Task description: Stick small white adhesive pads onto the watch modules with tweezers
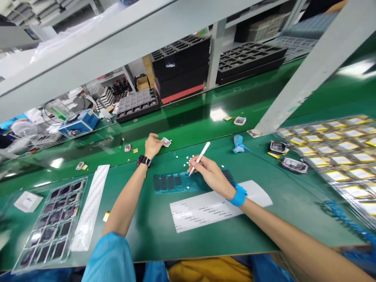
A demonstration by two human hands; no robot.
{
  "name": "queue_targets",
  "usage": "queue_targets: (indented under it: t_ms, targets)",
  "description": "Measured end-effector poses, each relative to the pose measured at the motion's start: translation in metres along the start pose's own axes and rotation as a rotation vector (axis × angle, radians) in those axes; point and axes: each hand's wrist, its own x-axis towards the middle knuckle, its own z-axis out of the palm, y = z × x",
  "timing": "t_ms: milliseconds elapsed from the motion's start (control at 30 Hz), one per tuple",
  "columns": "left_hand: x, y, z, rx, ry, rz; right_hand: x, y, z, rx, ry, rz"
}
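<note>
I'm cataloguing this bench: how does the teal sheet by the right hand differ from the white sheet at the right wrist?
The teal sheet bears dark pieces; the white sheet is printed. The teal sheet lies farther back, the white sheet nearer the camera. The white sheet looks broader than the teal sheet. Both lie on the green bench.

White pen (pixel 203 152) aslant, tip down

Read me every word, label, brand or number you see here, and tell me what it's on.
No text is legible.
Large white sheet: repeated dark print, too small to read.
Narrow white sheet: rows of print, also too small.
Black tray stack: a pale mark on its side, too blurred to read.
White pen in the right hand: no lettering can be made out.
</note>
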Motion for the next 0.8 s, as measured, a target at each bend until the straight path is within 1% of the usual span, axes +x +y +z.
queue_targets:
  t_ms: [100, 167, 233, 300, 400, 467, 500, 567, 633, 700, 800]
  targets:
    - [-0.013, 0.002, -0.010, -0.153, 0.002, -0.007, 0.000, 0.000, -0.001, -0.063, -0.016, -0.028]
    - [-0.030, 0.004, -0.017, -0.273, -0.028, -0.006, -0.002, -0.003, -0.001, -0.110, -0.023, -0.053]
    - [-0.053, 0.005, -0.024, -0.385, -0.079, 0.003, -0.005, -0.007, -0.001, -0.161, -0.021, -0.080]
    - [-0.082, 0.004, -0.030, -0.469, -0.134, 0.009, -0.009, -0.012, 0.000, -0.207, -0.006, -0.104]
    - [-0.127, 0.000, -0.031, -0.534, -0.189, 0.007, -0.015, -0.018, 0.004, -0.267, 0.010, -0.159]
    - [-0.151, -0.003, -0.028, -0.554, -0.189, 0.012, -0.019, -0.019, 0.007, -0.309, -0.002, -0.255]
    - [-0.161, -0.005, -0.025, -0.563, -0.181, 0.021, -0.021, -0.019, 0.009, -0.333, -0.017, -0.325]
    - [-0.176, -0.008, -0.019, -0.558, -0.154, 0.065, -0.023, -0.016, 0.012, -0.389, -0.041, -0.483]
    - [-0.184, -0.011, -0.013, -0.502, -0.122, 0.140, -0.024, -0.009, 0.012, -0.467, -0.059, -0.611]
    - [-0.188, -0.014, -0.010, -0.414, -0.089, 0.212, -0.025, -0.001, 0.011, -0.545, -0.072, -0.656]
    - [-0.191, -0.016, -0.009, -0.308, -0.042, 0.275, -0.025, 0.008, 0.009, -0.566, -0.100, -0.577]
